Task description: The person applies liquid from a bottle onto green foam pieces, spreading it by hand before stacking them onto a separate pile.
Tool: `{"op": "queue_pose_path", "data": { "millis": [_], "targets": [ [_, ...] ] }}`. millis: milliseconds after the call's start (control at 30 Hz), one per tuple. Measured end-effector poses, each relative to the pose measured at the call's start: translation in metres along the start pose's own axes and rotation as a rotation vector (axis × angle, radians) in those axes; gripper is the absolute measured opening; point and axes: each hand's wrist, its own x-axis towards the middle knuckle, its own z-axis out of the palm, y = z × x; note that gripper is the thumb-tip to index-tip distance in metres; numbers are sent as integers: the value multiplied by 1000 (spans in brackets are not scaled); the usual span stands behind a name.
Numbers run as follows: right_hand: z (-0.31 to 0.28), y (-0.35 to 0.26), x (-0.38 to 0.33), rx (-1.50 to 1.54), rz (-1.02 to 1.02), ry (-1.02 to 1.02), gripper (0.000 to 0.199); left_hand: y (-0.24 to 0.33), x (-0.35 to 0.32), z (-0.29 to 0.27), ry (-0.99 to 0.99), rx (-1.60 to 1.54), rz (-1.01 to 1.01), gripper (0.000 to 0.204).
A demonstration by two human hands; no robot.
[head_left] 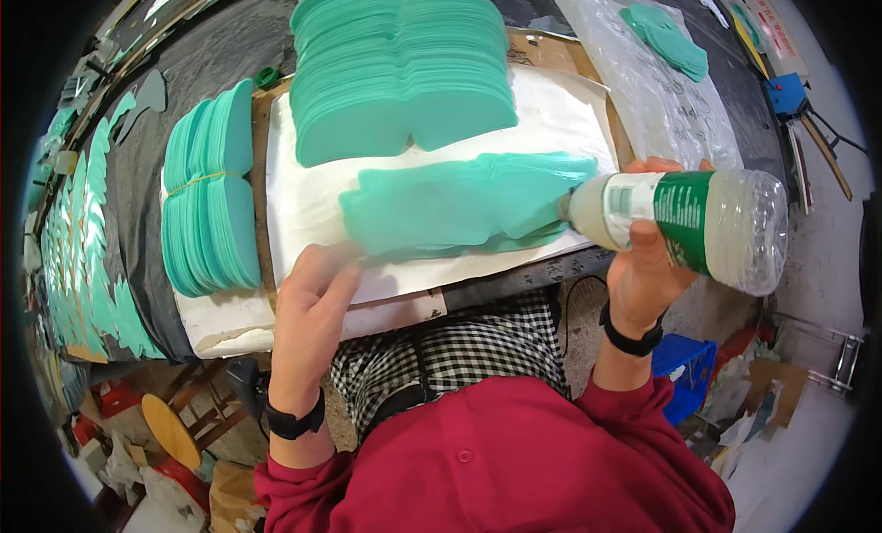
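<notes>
My right hand [648, 266] is wrapped round a clear plastic bottle [746, 230] with a green and white label and whitish contents. The bottle lies nearly level, its narrow mouth pointing left at the right end of a fanned layer of thin green sheets [441, 202]. Those sheets lie on white paper [303, 202], and their left part is blurred. At their lower left corner, my left hand [317, 289] has its fingers and thumb closed on the edge; the fingertips are partly hidden and smeared.
Behind the paper rises a large stack of green double-lobed sheets [395, 73]. A banded green bundle [209, 193] stands at the left. Plastic film [643, 83] with loose green pieces [666, 39] lies far right. Below the table are a blue crate [689, 377] and a round-topped stool [172, 430].
</notes>
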Motion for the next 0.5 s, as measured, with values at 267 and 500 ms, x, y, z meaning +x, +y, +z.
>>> {"op": "queue_pose_path", "data": {
  "millis": [267, 500],
  "targets": [
    [50, -31, -6, -454, -231, -680, 107, 5, 0, -9, -73, -345, -240, 26],
    [100, -31, -24, -193, -199, -769, 111, -2, -3, -12, -101, -699, -327, 20]
  ]
}}
